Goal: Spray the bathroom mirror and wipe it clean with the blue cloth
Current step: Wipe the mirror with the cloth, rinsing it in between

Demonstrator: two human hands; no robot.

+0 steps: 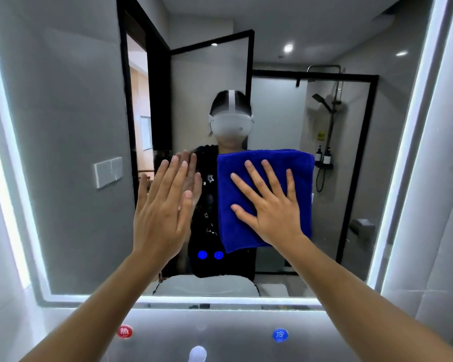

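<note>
The bathroom mirror (71, 126) fills most of the head view, framed by a lit white strip. A folded blue cloth (249, 231) lies flat against the glass at the centre right. My right hand (270, 205) presses on the cloth with straight, spread fingers. My left hand (162, 210) is raised beside it on the left, fingers straight and together, its tips at or near the glass where its reflection meets it. No spray bottle is in view.
Two blue lit touch buttons (210, 255) glow on the mirror below the cloth. Under the mirror are a red hot-water marker (124, 331), a blue cold-water marker (280, 334) and the top of a tap (198, 354). The mirror reflects a person wearing a headset and a shower.
</note>
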